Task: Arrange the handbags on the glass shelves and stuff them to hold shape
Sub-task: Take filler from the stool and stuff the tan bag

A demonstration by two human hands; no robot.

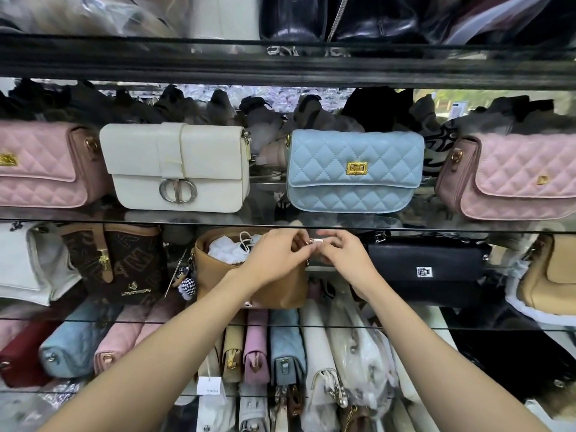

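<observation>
Handbags fill the glass shelves in the head view; the one in hand is a tan bag (249,275) on the middle shelf (436,229), between a brown monogram bag (115,260) and a black bag (427,269). Its mouth is open, showing white stuffing (230,249) inside. Left hand (280,254) and right hand (343,252) meet at its right top edge, fingers of both pinching a small metal clasp (313,241), perhaps strap hardware. Stuffing looks done here; fastening seems the step in hand. Next likely calls for closing the clasp, then squaring the bag to face front like the blue quilted bag (355,169) above.
</observation>
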